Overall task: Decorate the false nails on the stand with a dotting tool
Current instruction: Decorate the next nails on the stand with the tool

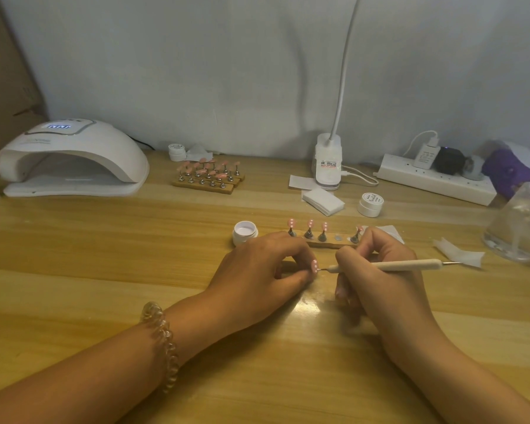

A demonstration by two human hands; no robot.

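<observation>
My left hand [259, 267] pinches a small holder with a pink false nail [406, 265] on it, low over the table. White dots show on that nail. My right hand [377, 270] grips a white dotting tool [392, 265] like a pen, its metal tip touching the nail. Just behind my hands lies a wooden stand [326, 242] with pink dotted nails on metal holders; one slot on it is bare. An open white gel pot [244, 232] sits at the stand's left end.
A white nail lamp [72, 157] stands back left. Further wooden stands with pink nails [208, 175] sit behind. A lamp base [328, 162], wipes [323, 201], a closed pot [371, 205], a power strip [435, 179] and a clear container [520, 228] fill the right side.
</observation>
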